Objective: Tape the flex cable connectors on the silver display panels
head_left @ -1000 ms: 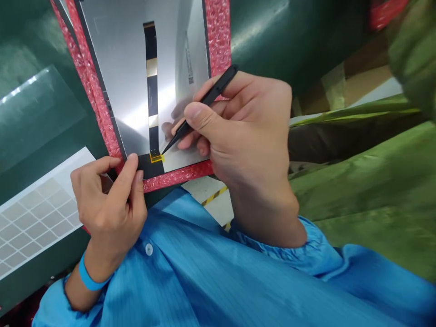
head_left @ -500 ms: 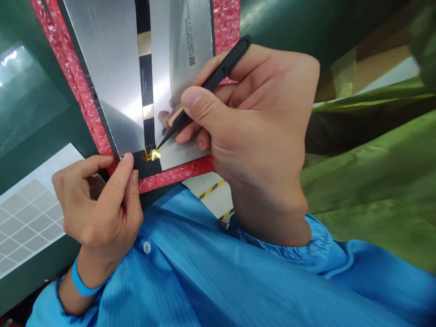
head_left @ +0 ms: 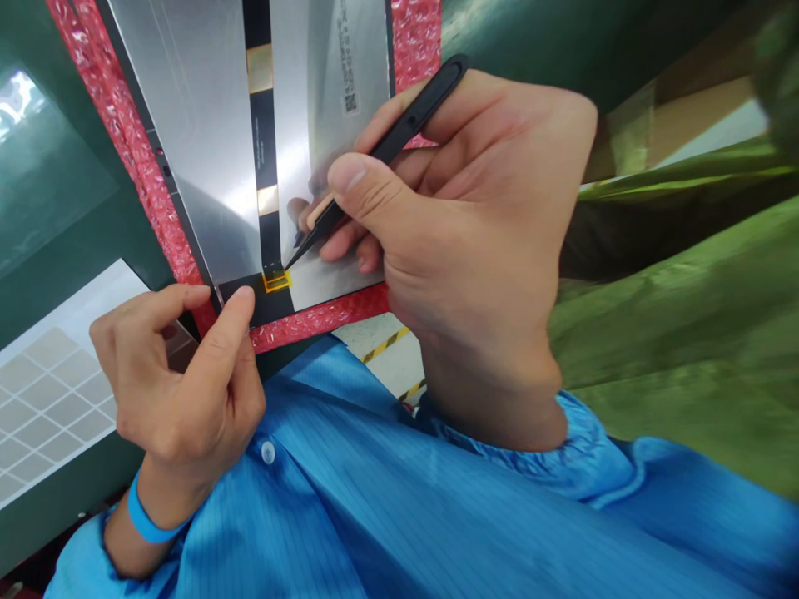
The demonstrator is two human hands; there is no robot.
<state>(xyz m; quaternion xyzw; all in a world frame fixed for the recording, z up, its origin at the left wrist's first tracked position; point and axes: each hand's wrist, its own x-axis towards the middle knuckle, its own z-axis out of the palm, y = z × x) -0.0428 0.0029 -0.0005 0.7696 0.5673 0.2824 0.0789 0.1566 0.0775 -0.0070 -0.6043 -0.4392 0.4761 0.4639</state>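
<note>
A silver panel [head_left: 200, 125] with black edges lies on pink bubble wrap [head_left: 325, 314]. Down its middle runs a black strip [head_left: 265, 141] with gold patches, ending at a small yellow tape piece [head_left: 277, 281] near the panel's lower edge. My right hand [head_left: 468, 191] grips black tweezers [head_left: 399, 133], whose tips point down-left to the top right of the yellow tape. Whether the tips touch it is hard to tell. My left hand [head_left: 187, 366] is at the panel's lower left corner, thumb and index finger apart, a fingertip on the black border.
A white sheet with grey squares [head_left: 50, 383] lies at the left on the green table [head_left: 143, 308]. Above it is a clear plastic sheet [head_left: 43, 158]. Green cloth [head_left: 687, 333] and a brown box [head_left: 699, 125] are at the right.
My left thumb has shifted slightly right along the black border. The panel appears slightly further left and up in view. The tweezers' tips remain beside the yellow tape, whose bright glare has gone.
</note>
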